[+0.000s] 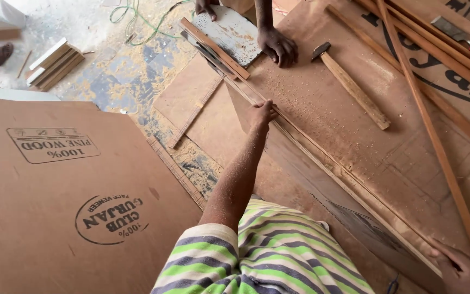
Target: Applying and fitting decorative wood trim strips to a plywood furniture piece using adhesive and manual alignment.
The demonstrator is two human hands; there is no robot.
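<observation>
Sawdusty plywood bench [354,136] bears hammer [349,84], wooden strips [436,141].

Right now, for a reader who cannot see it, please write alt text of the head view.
A person's left hand and right hand press a thin wooden strip along the edge of a brown board dusted with sawdust. A co-worker's hand rests on the far end, near a hammer.

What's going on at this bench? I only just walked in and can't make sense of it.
A person in a striped shirt presses a thin wooden strip along the edge of a sawdust-covered plywood board, left hand farther up the strip, right hand at its near end. A co-worker's hand rests on the far end of the board. A hammer lies on top, beside long wooden battens.
</observation>
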